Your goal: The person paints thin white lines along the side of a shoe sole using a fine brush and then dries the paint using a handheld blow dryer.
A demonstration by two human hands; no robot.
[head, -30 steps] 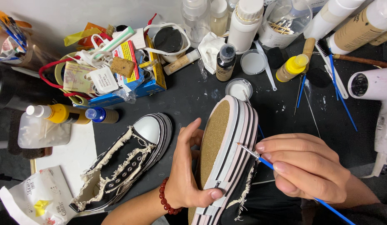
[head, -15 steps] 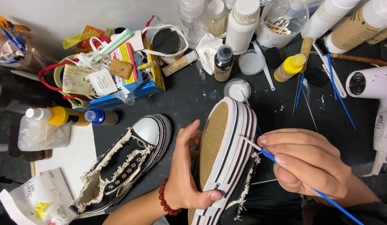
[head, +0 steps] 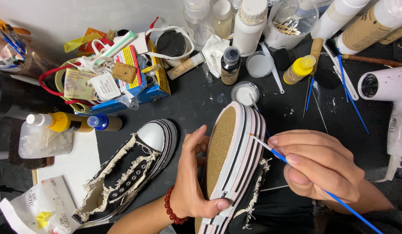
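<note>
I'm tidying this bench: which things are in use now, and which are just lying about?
In use:
left hand gripping the held sneaker
right hand holding the blue fine brush

Lying about:
second sneaker
white hair dryer
yellow-capped bottle
spare blue brushes

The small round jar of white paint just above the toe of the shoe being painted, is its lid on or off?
Off. The small round jar stands open, white paint showing inside, with nothing covering its mouth.
</note>
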